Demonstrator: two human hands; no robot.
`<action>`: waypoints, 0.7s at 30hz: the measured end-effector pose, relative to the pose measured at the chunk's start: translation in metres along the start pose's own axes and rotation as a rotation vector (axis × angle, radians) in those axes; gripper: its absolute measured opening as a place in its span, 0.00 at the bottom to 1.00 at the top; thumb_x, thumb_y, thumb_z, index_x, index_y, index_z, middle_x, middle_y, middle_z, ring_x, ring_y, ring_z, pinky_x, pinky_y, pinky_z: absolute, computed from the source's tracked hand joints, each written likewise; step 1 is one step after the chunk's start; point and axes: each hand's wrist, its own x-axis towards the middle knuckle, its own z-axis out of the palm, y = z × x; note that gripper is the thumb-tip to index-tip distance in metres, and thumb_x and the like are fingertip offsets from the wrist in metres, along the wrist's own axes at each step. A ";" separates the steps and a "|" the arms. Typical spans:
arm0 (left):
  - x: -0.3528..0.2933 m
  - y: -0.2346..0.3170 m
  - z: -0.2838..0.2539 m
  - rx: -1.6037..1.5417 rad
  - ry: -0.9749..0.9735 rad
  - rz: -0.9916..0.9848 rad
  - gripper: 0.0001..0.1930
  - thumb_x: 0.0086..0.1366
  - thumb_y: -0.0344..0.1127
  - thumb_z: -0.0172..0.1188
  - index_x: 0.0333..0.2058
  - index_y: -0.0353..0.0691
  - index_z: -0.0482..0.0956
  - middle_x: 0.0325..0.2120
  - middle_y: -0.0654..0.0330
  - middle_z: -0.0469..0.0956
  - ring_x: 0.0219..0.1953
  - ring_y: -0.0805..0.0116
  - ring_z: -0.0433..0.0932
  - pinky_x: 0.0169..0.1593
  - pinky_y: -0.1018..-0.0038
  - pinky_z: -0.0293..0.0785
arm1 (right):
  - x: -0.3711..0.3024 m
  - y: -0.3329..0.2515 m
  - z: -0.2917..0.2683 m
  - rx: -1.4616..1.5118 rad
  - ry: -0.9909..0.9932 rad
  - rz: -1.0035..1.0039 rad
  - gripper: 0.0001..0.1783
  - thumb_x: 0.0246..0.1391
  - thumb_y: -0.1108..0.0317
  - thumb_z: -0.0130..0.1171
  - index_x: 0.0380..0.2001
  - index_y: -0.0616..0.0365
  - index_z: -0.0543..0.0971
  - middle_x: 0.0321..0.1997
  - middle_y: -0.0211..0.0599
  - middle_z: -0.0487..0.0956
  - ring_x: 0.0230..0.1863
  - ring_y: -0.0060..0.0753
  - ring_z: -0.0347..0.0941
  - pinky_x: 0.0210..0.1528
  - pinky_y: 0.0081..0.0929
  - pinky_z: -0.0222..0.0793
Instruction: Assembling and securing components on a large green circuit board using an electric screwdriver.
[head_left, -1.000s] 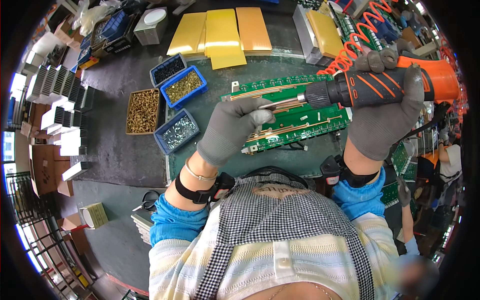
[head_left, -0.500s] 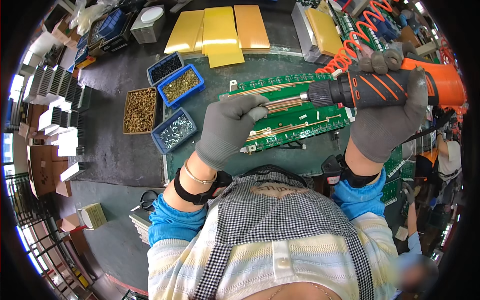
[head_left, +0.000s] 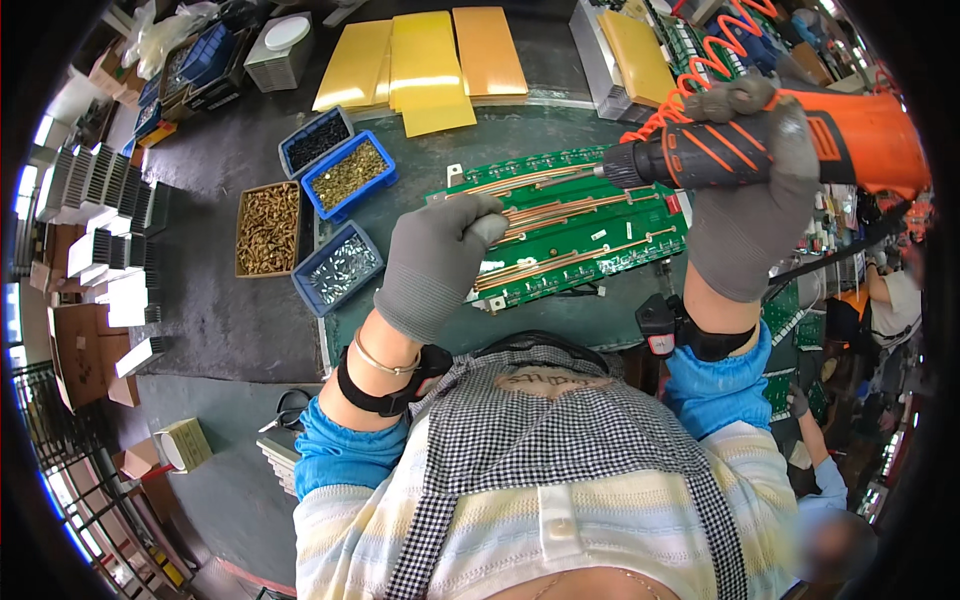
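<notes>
My right hand, in a grey glove, is wrapped round an orange and black power screwdriver held level. Its long bit points left above the far part of a green circuit board, apart from my left fingers. Copper-coloured bars run lengthwise along the board. My left hand, gloved too, is at the board's left end with thumb and forefinger pressed together. Whatever lies in that pinch is too small or hidden to make out.
Left of the board stand a blue bin of brass-coloured parts, a bin of silver parts, a box of copper-coloured screws and a bin of black parts. Yellow sheets lie beyond. An orange coiled hose hangs at back right.
The screwdriver has shifted away from me and slightly left, its bit drawing clear of my left fingers. My left hand has moved a little toward me, still pinched.
</notes>
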 end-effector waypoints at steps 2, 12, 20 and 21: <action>-0.001 0.001 0.000 0.028 -0.017 0.006 0.09 0.56 0.29 0.58 0.36 0.32 0.79 0.24 0.55 0.79 0.25 0.72 0.77 0.32 0.78 0.72 | 0.002 0.009 -0.002 -0.011 -0.011 -0.007 0.11 0.50 0.69 0.55 0.34 0.65 0.74 0.28 0.43 0.76 0.29 0.35 0.75 0.33 0.34 0.74; -0.003 0.003 -0.001 -0.051 -0.006 0.016 0.09 0.56 0.29 0.58 0.35 0.33 0.79 0.25 0.56 0.78 0.26 0.73 0.76 0.33 0.78 0.71 | 0.017 0.020 0.004 -0.129 -0.164 0.090 0.12 0.55 0.65 0.50 0.38 0.64 0.70 0.32 0.37 0.74 0.34 0.31 0.72 0.43 0.34 0.69; -0.019 -0.033 -0.015 -0.726 0.247 -0.234 0.10 0.64 0.33 0.49 0.39 0.34 0.73 0.23 0.68 0.71 0.19 0.86 0.58 0.21 0.88 0.54 | 0.042 0.029 0.031 -0.227 -0.010 0.226 0.11 0.50 0.62 0.56 0.32 0.57 0.69 0.20 0.32 0.72 0.20 0.23 0.69 0.22 0.19 0.66; -0.021 -0.040 -0.016 -0.731 0.252 -0.237 0.10 0.64 0.33 0.49 0.39 0.34 0.73 0.23 0.68 0.71 0.19 0.86 0.58 0.21 0.88 0.54 | 0.045 0.032 0.033 -0.304 0.014 0.253 0.10 0.50 0.63 0.56 0.30 0.58 0.70 0.20 0.32 0.73 0.20 0.23 0.69 0.22 0.19 0.66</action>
